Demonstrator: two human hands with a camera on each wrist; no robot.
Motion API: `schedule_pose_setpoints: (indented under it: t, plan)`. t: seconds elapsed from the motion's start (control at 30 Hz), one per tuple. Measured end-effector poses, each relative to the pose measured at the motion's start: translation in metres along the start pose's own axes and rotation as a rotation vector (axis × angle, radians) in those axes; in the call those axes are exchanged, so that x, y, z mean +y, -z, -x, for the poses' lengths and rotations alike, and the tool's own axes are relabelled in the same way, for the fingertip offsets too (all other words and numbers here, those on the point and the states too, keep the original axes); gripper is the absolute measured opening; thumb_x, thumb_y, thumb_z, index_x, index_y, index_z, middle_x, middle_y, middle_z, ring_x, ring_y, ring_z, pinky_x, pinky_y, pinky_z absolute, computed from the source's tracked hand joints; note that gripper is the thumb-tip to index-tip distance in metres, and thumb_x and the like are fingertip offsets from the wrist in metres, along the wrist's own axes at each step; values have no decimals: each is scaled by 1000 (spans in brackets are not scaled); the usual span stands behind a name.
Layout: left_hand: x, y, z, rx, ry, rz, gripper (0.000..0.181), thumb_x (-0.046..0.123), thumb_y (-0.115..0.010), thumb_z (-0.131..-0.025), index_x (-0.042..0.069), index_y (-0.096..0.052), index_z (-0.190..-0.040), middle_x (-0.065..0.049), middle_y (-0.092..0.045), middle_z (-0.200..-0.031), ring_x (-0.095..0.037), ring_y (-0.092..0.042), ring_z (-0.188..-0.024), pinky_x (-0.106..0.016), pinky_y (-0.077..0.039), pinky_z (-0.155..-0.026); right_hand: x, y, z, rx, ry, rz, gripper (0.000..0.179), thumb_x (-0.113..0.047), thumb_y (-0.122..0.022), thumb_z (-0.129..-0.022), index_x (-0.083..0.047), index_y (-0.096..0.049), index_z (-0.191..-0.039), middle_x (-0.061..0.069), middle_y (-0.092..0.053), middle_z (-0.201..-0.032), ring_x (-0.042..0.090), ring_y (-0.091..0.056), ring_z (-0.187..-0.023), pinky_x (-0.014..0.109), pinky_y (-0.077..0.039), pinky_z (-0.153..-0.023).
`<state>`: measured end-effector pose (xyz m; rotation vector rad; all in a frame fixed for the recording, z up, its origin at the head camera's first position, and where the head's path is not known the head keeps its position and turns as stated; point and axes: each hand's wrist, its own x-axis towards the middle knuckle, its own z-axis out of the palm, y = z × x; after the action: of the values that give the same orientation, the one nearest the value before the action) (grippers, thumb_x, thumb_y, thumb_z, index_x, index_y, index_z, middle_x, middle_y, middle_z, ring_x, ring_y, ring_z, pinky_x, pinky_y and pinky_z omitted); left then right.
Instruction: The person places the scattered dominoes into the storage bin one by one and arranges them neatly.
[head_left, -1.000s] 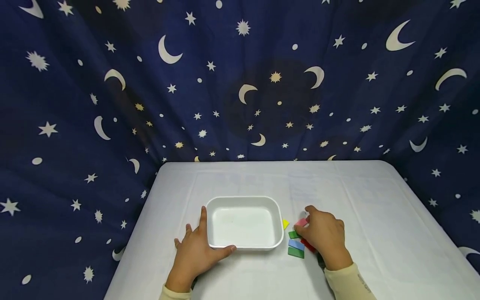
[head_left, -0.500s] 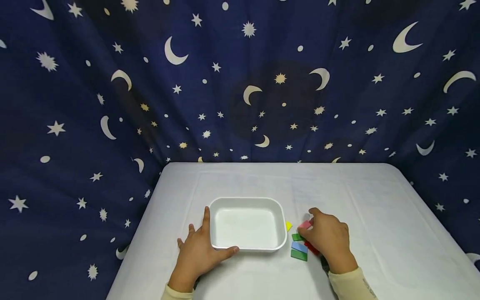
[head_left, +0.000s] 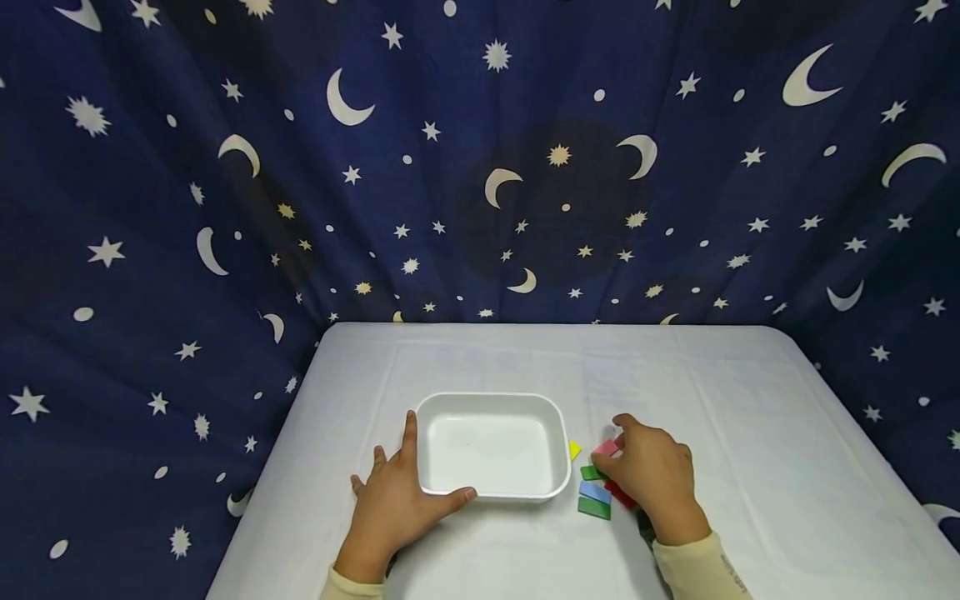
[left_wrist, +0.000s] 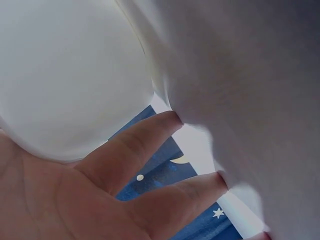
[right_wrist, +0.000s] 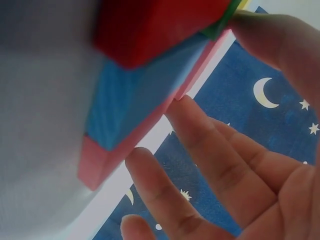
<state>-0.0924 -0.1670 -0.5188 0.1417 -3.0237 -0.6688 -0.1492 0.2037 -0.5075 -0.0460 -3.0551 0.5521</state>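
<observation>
In the head view, my left hand (head_left: 393, 504) lies spread at the near left corner of a white rectangular tray (head_left: 551, 487), its thumb along the front rim and its index finger along the left side. The left wrist view shows the tray's wall (left_wrist: 132, 107) against the palm. My right hand (head_left: 654, 471) reaches over a cluster of small coloured blocks. In the right wrist view, extended fingertips touch the long side of a pink block (right_wrist: 92, 162), and the thumb is at the green block (right_wrist: 220, 22). A blue block (right_wrist: 135, 95) and a red block (right_wrist: 155, 30) sit beside it.
A yellow block (head_left: 575, 450) shows by the tray's right side. Nearer me lie a light blue block (head_left: 595, 492) and a green block (head_left: 594, 508). A white cloth covers the table (head_left: 495, 358), and a dark blue moon-and-star curtain (head_left: 420, 208) hangs behind it.
The head view shifts slightly. Both hands, the tray and the blocks keep their places relative to each other.
</observation>
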Motion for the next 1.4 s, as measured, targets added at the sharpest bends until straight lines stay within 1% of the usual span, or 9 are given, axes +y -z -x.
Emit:
schedule_pose_setpoints:
  t: [0.13, 0.3, 0.47, 0.6, 0.7, 0.8, 1.03, 1.13, 1.4]
  plan:
    - [-1, 3, 0, 9, -9, 4, 151, 102, -67, -56, 22, -10, -172, -12, -58, -152, -60, -41, -142, -94, -19, -97, -2, 0, 1, 10, 4, -17, 69, -42, -90, -77, -4, -68, -131, 1, -77, -96, 24, -70, -80, 56, -49, -70]
    - [0, 4, -1, -5, -3, 16, 151, 101, -66, -57, 23, -8, -172, -12, -57, -153, -60, -40, -142, -94, -18, -97, -5, 3, -1, 31, 23, -25, 69, -43, -89, -78, -5, -67, -132, 2, -78, -100, 22, -69, -78, 49, -51, -65]
    - [0, 3, 0, -2, -2, 22, 152, 103, -65, -56, 23, -8, -172, -11, -58, -152, -60, -40, -143, -93, -18, -98, -8, 6, -3, 88, 76, -39, 67, -43, -89, -79, -6, -68, -131, 5, -79, -104, 26, -71, -82, 45, -52, -62]
    - [1, 5, 0, -2, -4, 19, 152, 102, -65, -57, 24, -5, -172, -11, -59, -151, -60, -40, -143, -93, -19, -98, -12, 7, -3, 155, 145, -91, 63, -40, -89, -80, -5, -69, -128, 5, -79, -103, 30, -72, -84, 45, -54, -63]
    - [1, 5, 0, 0, -5, 16, 152, 102, -65, -57, 24, -4, -172, -12, -59, -151, -60, -40, -143, -93, -19, -98, -16, 9, -3, 202, 180, -126, 60, -38, -89, -81, -5, -70, -127, 4, -80, -103, 31, -71, -83, 46, -54, -63]
    - [1, 5, 0, 4, -8, 18, 152, 103, -64, -56, 23, -6, -172, -12, -59, -151, -60, -40, -142, -93, -19, -97, -19, 12, -4, 237, 185, -137, 58, -37, -89, -81, -6, -71, -127, 3, -80, -102, 31, -70, -83, 48, -55, -67]
    - [1, 2, 2, -1, 2, 19, 152, 103, -64, -55, 22, -9, -172, -11, -59, -151, -59, -41, -143, -93, -19, -98, -26, 18, -5, 235, 177, -140, 61, -39, -88, -83, -6, -69, -131, 5, -79, -107, 34, -70, -88, 53, -55, -73]
    - [1, 1, 3, -4, 5, 19, 152, 103, -65, -55, 23, -9, -172, -11, -59, -151, -58, -41, -143, -93, -19, -98, -29, 20, -4, 262, 185, -145, 60, -39, -88, -83, -7, -70, -130, 4, -79, -106, 34, -69, -88, 53, -55, -73]
    - [0, -1, 1, 9, 3, 23, 154, 104, -64, -53, 22, -9, -172, -11, -60, -150, -59, -41, -143, -94, -17, -98, -42, 28, -3, 347, 258, -176, 57, -39, -89, -83, -8, -71, -128, 1, -80, -105, 30, -68, -87, 49, -53, -71]
